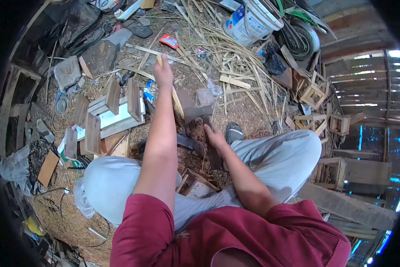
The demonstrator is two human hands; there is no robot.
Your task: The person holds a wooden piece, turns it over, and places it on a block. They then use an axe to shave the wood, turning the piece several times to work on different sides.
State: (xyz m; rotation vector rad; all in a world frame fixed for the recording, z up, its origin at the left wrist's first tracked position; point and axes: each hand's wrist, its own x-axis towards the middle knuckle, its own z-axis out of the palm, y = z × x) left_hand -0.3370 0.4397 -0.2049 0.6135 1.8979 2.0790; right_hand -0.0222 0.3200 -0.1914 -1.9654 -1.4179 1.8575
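Observation:
My left hand (163, 74), arm stretched forward, is closed around a narrow pale wooden strip (177, 103). The strip's top end sticks out above my fist, and its lower end slants down beside the blade of a hatchet. My right hand (215, 136) grips the handle of that hatchet (197, 114), between my bent legs. Its broad dark blade points left, close against the strip's lower end. Just beyond the blade is a flat grey block (205, 97) on the shavings.
Thin split strips (249, 75) litter the ground ahead, with a white bucket (253, 22) behind. On the left is a white board with upright wooden pieces (113, 95). Small wooden frames (315, 91) and a wheel (300, 40) stand right. A red packet (169, 41) lies ahead.

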